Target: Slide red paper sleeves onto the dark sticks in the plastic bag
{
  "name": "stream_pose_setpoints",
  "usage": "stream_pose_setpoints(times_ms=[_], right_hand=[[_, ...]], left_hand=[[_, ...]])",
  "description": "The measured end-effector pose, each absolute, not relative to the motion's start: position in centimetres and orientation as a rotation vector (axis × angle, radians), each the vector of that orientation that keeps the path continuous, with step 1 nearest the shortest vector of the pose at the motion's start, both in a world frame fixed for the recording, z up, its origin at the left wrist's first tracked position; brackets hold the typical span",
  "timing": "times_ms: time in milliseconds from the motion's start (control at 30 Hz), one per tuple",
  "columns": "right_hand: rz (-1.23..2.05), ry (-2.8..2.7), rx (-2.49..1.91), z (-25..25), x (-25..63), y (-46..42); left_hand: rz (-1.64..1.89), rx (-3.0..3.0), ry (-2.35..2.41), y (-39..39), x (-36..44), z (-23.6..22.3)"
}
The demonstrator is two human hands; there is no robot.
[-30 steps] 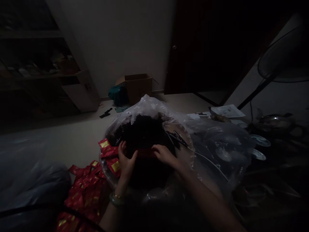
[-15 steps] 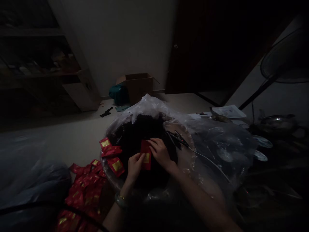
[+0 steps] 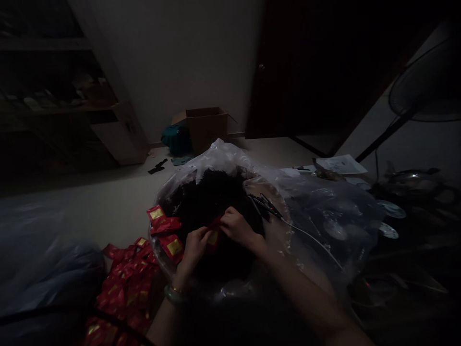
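Between my two hands is a small red packet [image 3: 213, 237] with a gold patch, tilted and partly hidden by my fingers. My left hand [image 3: 196, 242] pinches its left side. My right hand [image 3: 236, 225] grips the upper right edge with closed fingers. Beneath them, a heap of dark, loose material [image 3: 216, 192] fills a round container lined with clear plastic [image 3: 225, 153]. Several red packets [image 3: 166, 235] with gold patches lie on the container's left rim. Tweezers or a similar slim tool [image 3: 268, 206] rest on its right side.
A large pile of red packets [image 3: 126, 288] lies at the lower left. Clear plastic sheeting [image 3: 324, 216] spreads to the right, with a white cord [image 3: 317, 242] across it. A cardboard box [image 3: 207, 127] stands by the wall. A fan [image 3: 428, 91] is at the right.
The packet has gone from facing me nearly upright to tilted and partly covered. My left hand has shifted slightly left, and my right fingers have curled in around the packet's top.
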State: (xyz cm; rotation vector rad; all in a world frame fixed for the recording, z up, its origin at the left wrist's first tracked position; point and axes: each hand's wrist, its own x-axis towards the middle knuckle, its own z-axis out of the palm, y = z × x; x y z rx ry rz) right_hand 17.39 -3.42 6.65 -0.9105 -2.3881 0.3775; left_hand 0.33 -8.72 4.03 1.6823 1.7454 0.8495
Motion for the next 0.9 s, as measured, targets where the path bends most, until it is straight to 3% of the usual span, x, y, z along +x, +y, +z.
stream_pose_setpoints(times_ms=[133,467,667,900], right_hand=[[0.557,-2.271,-1.043,5.7,17.6,-4.0],[1.743,-1.635,-0.97,4.8,18.5,-3.4],[1.733,-1.53,-1.026,3.8,18.0,-3.5],[1.793,-1.714,-1.017,5.2,18.2,-4.5]], left_hand=[[0.791,1.799,1.782,-8.8,0.0,4.0],[1.167,2.249,1.675,-8.7,-0.3,2.6],[0.93,2.57,1.924,-9.6,1.1,4.3],[0.909,2.554,1.857,-9.5,1.7,3.0]])
